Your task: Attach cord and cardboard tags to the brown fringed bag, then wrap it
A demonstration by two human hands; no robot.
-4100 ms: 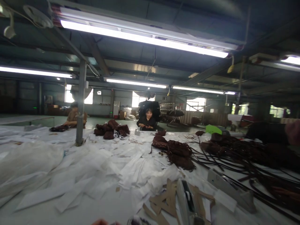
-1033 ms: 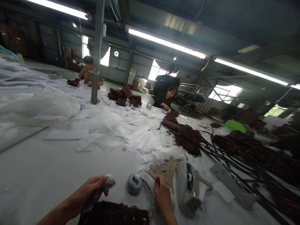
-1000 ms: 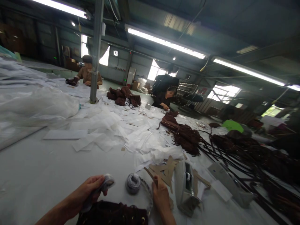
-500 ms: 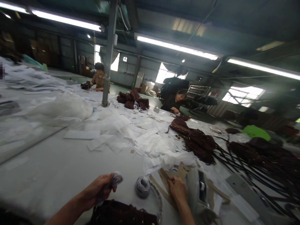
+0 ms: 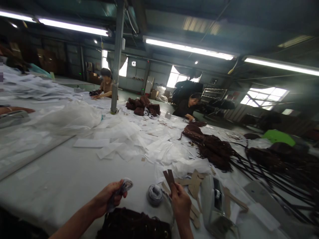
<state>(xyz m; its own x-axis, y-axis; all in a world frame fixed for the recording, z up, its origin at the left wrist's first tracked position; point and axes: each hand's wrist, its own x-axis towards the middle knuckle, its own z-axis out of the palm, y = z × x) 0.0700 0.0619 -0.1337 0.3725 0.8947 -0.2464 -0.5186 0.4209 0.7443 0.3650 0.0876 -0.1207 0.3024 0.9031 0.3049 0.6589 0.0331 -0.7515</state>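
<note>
My left hand [image 5: 111,198] is closed around a bundle wrapped in pale, see-through material [image 5: 127,185], just above the table. In my right hand [image 5: 181,203] are narrow brown cardboard strips [image 5: 169,178], their ends pointing up and away from me. Between the hands lies a grey-white wrapped coil [image 5: 155,195], with a wrapped length trailing from its right side. A dark brown fringed article, seemingly a bag [image 5: 134,224], sits nearest to me, partly cut off by the lower edge. More cardboard strips [image 5: 195,186] are scattered just beyond my right hand.
A grey-white tape dispenser-like device [image 5: 209,202] stands right of my right hand. White sheets [image 5: 159,146] cover the table's middle. Brown fringed bags [image 5: 211,147] with long straps lie to the right. A metal post [image 5: 116,63] rises beyond. Two people work across the table; another arm shows at left.
My right hand has lifted cardboard strips off the pile and drawn them left towards the coil. My left hand keeps its wrapped bundle, almost in place. An arm has come into view at far left.
</note>
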